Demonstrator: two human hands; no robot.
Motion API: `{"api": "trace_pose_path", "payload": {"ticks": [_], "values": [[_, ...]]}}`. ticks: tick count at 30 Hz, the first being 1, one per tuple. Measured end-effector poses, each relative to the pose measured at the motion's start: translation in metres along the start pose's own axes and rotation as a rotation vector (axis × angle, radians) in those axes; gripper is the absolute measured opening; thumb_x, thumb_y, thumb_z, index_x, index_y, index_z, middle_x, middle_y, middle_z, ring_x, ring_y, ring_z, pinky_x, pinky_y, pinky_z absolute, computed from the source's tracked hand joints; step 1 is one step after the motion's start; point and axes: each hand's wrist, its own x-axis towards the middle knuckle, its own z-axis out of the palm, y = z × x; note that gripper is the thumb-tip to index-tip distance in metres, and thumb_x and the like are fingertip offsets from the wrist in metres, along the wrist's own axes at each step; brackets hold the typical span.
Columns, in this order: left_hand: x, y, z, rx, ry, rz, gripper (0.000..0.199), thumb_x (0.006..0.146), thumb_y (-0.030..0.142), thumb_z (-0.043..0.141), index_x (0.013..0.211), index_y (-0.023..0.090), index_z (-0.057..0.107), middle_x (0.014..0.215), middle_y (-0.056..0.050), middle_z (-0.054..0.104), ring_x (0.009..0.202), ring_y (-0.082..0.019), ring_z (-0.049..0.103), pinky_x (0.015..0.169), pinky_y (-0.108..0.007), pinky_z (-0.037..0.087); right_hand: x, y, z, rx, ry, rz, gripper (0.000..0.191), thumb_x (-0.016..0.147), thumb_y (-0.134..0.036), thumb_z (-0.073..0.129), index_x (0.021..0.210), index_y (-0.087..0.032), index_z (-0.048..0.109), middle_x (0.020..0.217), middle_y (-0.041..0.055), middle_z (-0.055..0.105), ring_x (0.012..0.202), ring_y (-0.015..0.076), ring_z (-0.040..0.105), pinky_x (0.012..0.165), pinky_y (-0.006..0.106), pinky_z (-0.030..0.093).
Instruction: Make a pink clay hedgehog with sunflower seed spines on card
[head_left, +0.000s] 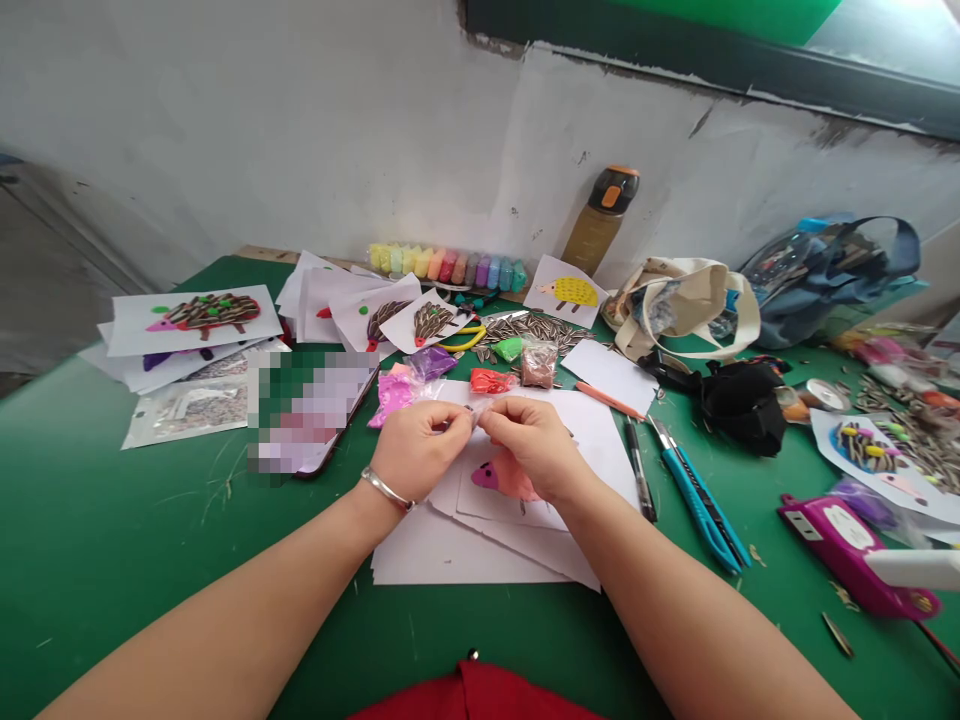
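My left hand (421,445) and my right hand (534,440) meet over a stack of white paper (480,555), thumbs and forefingers pinched together. Between the fingertips is a small, greyish, see-through piece (478,411), possibly plastic; its kind is unclear. Below the right hand lies a paper picture of an animal with a purple head and salmon-pink body (510,476), partly hidden by that hand. Beyond the fingers are small packets of modelling clay: pink (395,392), purple (431,362), red (491,381) and brown (538,364).
A phone (341,420) lies left, near finished seed pictures (196,318). Loose sunflower seeds (529,328) are heaped behind. To the right are a pen (640,470), a blue utility knife (701,500), a magenta glue gun (855,555) and bags (675,300). A bottle (600,222) leans against the wall.
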Motion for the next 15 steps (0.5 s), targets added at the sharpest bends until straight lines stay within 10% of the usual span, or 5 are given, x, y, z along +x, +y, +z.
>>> {"api": "trace_pose_path", "payload": {"ticks": [15], "values": [[0.002,-0.003,0.000,0.066,0.073,-0.036,0.022,0.079,0.032,0.055,0.067,0.022,0.070,0.077,0.002,0.075,0.073,-0.016,0.067,0.064,-0.024,0.048,0.000,-0.004,-0.008,0.132,0.002,-0.045,0.018,0.074,-0.035,0.067,0.070,-0.018,0.066,0.066,-0.0018,0.057,0.066,0.0124,0.049,0.065,0.026,0.040]]}}
